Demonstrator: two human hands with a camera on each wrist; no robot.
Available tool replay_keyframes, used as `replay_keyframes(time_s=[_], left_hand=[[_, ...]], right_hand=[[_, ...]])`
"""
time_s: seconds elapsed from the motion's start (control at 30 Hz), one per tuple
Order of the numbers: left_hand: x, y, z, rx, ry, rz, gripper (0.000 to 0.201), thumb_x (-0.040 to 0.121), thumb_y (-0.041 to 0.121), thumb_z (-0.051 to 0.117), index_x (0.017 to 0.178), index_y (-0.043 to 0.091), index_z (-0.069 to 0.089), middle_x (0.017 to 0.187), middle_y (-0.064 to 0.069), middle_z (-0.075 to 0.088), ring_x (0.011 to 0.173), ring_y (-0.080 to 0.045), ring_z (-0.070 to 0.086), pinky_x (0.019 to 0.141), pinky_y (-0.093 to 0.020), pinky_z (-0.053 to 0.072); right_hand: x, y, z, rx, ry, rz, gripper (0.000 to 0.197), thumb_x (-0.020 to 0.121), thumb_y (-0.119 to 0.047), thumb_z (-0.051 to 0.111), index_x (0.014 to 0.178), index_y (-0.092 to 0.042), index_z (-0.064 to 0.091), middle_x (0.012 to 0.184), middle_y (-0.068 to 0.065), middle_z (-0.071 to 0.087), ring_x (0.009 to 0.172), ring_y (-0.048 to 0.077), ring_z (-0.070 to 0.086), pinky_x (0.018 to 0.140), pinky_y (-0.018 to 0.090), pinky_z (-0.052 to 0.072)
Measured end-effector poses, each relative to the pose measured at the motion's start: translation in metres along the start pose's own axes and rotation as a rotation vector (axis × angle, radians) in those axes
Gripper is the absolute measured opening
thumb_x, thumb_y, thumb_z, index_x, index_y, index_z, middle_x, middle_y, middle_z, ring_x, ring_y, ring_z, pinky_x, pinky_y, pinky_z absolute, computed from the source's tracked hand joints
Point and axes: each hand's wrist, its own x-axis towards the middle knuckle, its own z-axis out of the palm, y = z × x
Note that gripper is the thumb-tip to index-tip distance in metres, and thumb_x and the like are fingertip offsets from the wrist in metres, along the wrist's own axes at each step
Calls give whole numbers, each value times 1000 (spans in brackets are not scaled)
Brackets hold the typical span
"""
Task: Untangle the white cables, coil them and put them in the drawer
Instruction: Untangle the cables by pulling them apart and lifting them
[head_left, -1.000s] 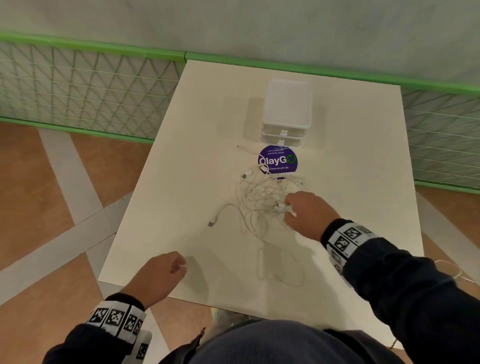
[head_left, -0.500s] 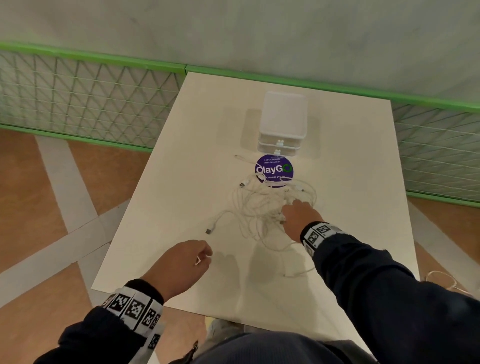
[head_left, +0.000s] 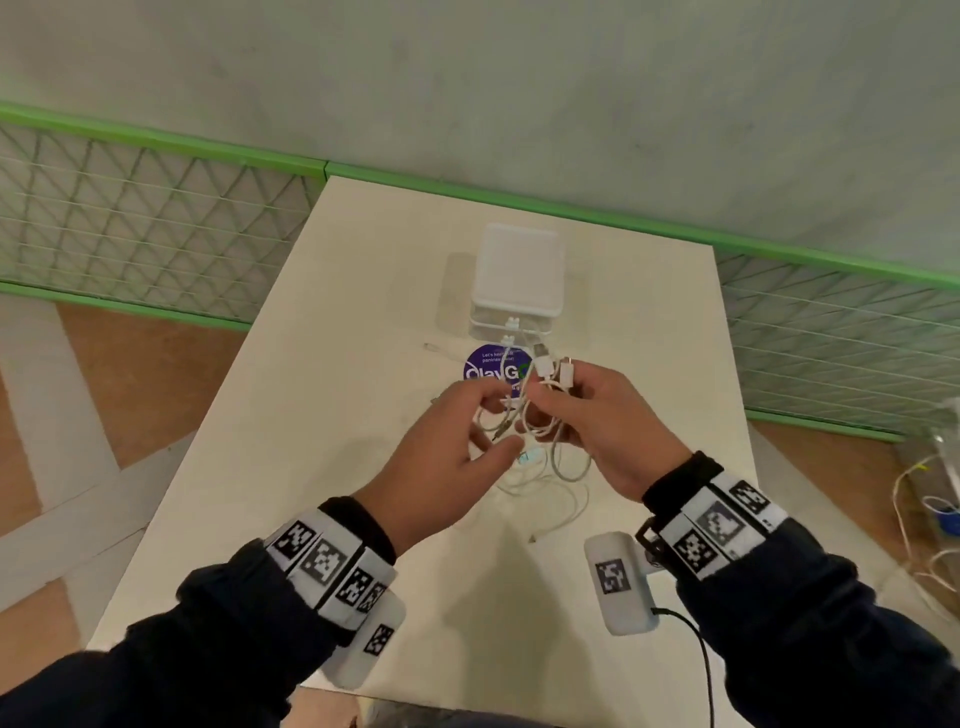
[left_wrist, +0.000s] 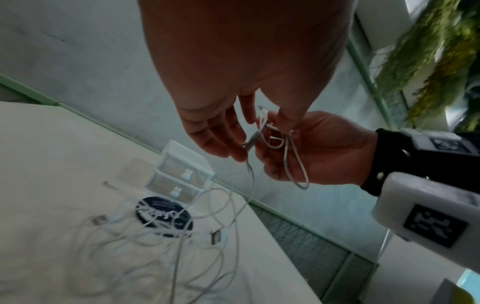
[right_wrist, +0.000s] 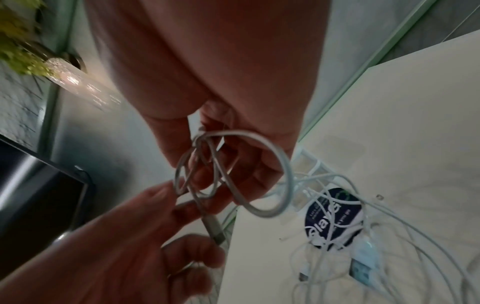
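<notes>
A tangle of white cables (head_left: 540, 415) is lifted above the white table (head_left: 322, 467). My right hand (head_left: 576, 410) grips a bunch of loops with two plugs sticking up. My left hand (head_left: 467, 431) pinches a strand with a metal connector (right_wrist: 214, 228) beside it. Loops (right_wrist: 259, 164) hang from the right hand's fingers (right_wrist: 233, 162). The rest of the cables (left_wrist: 182, 236) trail down onto the table. A small white drawer unit (head_left: 519, 280) stands behind them, both drawers (left_wrist: 179, 179) closed.
A round purple sticker (head_left: 491, 366) lies on the table in front of the drawer unit, and a loose cable end (head_left: 441, 352) sits left of it. A green-railed mesh fence (head_left: 156, 218) runs behind the table. More cables (head_left: 930, 499) lie off the right edge.
My right hand has lifted the tangle off the table. My left hand came in from the near left edge and took hold of a strand beside it.
</notes>
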Motion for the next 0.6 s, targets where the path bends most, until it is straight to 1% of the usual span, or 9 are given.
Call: replay_keyframes(time_s=[0.07,0.13,0.23,0.27,0.3,0.37,0.43,0.5,0.6], left_hand=[[13,14,1,-52,-17,-25,32,92,34,67,121,39,53,101,16,62,66,-4,59,60,-22,50],[24,19,0,-113,-33,-65,17,94,35,65,110,29,63,78,7,63,59,-7,54,57,-25,45],[31,12,-7,-68,-42,-63,20,98,32,61,92,14,68,63,-10,54,56,-11,42,57,-28,36],[32,9,-8,-38,-46,-68,24,99,30,59,87,10,66,62,-8,54,55,-9,40,57,-28,34],[33,6,-11,-24,-49,-81,26,100,28,58,84,8,65,58,2,51,54,-7,38,56,-26,33],[35,1,-15,-30,-55,-124,24,101,25,57,86,10,68,50,14,44,47,-3,35,50,-18,29],[37,-4,-19,-42,-52,-163,22,100,24,57,89,9,69,47,16,41,44,-4,33,47,-16,26],[39,-8,-21,-78,-36,-199,23,99,21,58,83,6,64,50,15,41,47,-4,33,51,-18,29],[43,-13,-22,-224,-1,-277,25,97,12,57,72,11,57,61,2,56,58,-14,53,64,-33,45]], right_hand=[[-3,-9,2,60,-39,-18,13,97,-17,66,96,-6,74,88,15,71,81,28,67,79,43,56],[-4,-13,2,84,-36,-16,21,99,-19,63,92,-3,74,84,16,70,78,28,64,80,43,57],[-3,-11,-1,48,20,-30,25,100,-19,61,90,-2,76,76,11,69,68,21,62,69,31,56],[-3,-9,-2,55,38,-33,24,100,-17,61,88,-3,76,74,9,69,65,18,62,68,30,55],[-2,-8,-4,72,52,-29,24,100,-14,60,85,-6,76,73,9,69,63,17,61,67,29,54],[1,-10,-7,121,59,-10,27,100,-12,59,78,-10,75,77,15,66,61,18,60,67,30,54],[6,-12,-11,178,65,5,28,100,-10,58,76,-9,72,82,17,66,61,18,61,67,31,53],[12,-12,-15,216,73,3,31,100,-8,56,72,-11,70,78,12,66,62,19,61,69,34,51],[19,-9,-19,253,40,9,36,100,-6,54,67,-15,67,73,11,60,62,22,58,70,38,49]])
